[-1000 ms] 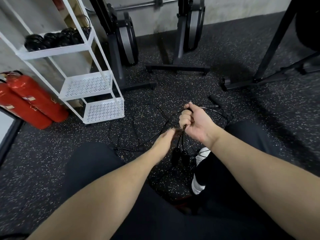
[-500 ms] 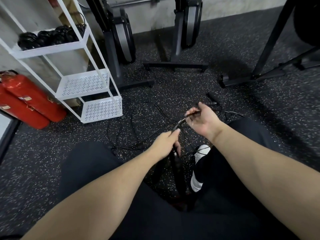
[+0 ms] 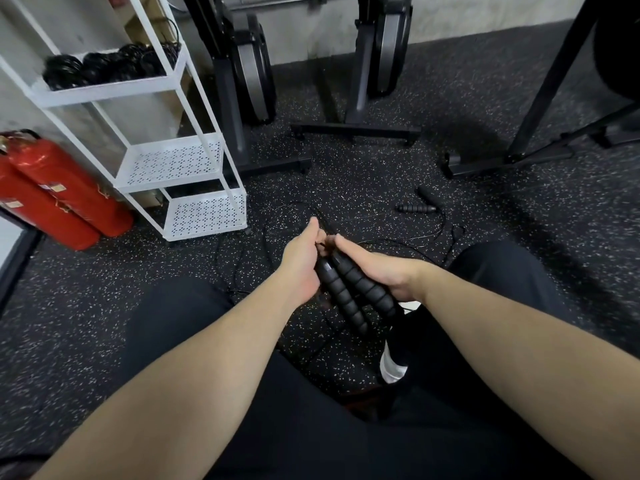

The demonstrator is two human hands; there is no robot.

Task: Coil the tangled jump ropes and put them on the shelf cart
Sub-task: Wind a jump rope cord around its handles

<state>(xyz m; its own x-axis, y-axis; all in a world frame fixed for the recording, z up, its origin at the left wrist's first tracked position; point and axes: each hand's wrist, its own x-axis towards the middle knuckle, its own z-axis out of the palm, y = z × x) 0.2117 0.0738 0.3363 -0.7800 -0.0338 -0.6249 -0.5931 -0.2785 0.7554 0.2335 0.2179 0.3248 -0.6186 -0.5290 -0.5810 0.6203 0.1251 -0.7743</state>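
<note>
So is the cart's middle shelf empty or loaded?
Empty: the middle shelf shows only bare perforated metal. Coiled ropes sit on the top shelf only.

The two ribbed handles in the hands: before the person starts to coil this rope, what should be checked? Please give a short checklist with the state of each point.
1. Both ribbed handles lie side by side, held between left hand and right hand: ok.
2. Cord free of knots: cannot tell; thin loops sprawl on the floor.
3. Second rope's handles lie apart from the held pair: ok, but whether the cords cross: cannot tell.
4. Shelf cart has room: ok; middle and bottom shelves are bare.
5. Coiled ropes already on the top shelf: ok.
</note>
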